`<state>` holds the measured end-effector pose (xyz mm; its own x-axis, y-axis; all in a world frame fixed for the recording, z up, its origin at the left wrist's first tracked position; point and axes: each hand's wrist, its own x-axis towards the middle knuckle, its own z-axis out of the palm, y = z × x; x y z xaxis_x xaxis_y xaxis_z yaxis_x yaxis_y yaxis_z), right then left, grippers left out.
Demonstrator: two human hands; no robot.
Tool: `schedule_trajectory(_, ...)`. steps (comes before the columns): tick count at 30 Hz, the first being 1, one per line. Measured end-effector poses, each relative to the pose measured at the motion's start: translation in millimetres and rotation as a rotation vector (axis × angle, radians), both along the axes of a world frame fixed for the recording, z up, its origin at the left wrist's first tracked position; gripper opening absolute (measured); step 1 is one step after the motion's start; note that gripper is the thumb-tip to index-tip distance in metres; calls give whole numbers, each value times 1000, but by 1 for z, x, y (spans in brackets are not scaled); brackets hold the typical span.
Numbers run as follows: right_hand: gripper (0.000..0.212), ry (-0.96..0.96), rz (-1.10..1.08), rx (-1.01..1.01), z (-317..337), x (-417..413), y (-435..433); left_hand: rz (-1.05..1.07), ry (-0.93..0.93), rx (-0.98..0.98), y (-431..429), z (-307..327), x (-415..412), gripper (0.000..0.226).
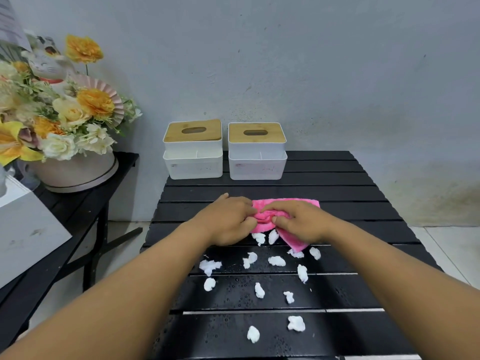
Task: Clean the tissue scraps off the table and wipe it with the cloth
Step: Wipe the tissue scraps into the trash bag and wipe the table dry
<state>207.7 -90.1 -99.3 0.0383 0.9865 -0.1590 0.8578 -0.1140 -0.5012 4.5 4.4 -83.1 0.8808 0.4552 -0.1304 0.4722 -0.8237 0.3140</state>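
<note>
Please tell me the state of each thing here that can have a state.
Pink cloth: bunched, on the table, held by both hands.
Left hand: gripping the cloth.
Right hand: gripping the cloth.
Tissue scraps: scattered, not yet cleared.
Table: wet with droplets.
Two tissue boxes: lids on.

I have one view only, a wide-angle camera worn on the head, looking forward and down across the black slatted table [337,193] toward the grey wall [285,61] behind it. It sits close: both bare forearms enter from the bottom corners and fill much of the lower frame. The wide lens bows the table edges outward. At the left margin I also catch a black side bench [78,203].
</note>
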Motion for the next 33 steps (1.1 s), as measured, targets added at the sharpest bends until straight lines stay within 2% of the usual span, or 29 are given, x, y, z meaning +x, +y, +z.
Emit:
schedule_trajectory(3, 32, 47, 3, 23, 5, 2, -7, 6, 19, -47, -6, 5, 4, 35)
schedule_trajectory(8, 21, 87, -120, 152, 17, 13, -5, 43, -52, -51, -5, 10, 11, 41)
schedule_trajectory(13, 19, 31, -94, -24, 6, 6, 0, 101, -48, -31, 2, 10, 12, 27)
schedule_trajectory(16, 32, -27, -89, 21, -3, 3, -3, 155, 19, 14, 11, 8, 9, 34)
schedule_trajectory(19, 78, -125, -32, 19, -5, 2, -10, 171, 87, 44, 16, 3, 8, 32)
schedule_trajectory(20, 82, -161, -22, 31, -7, 2, -11, 161, 94, 65, 16, 3, 8, 29)
schedule_trajectory(23, 62, -278, -28, 125, -8, 1, -9, 92, 77, 146, 13, 4, 10, 25)
schedule_trajectory(26, 39, -332, 3, 157, -6, -1, -5, 77, 97, 136, 9, 5, 10, 26)
schedule_trajectory(29, 26, -236, 30, 149, -5, -1, -9, 95, 123, 76, 11, 5, 7, 45)
schedule_trajectory(33, 20, -48, 67, 153, -1, 1, -18, 131, 138, 16, 15, 4, 3, 37)
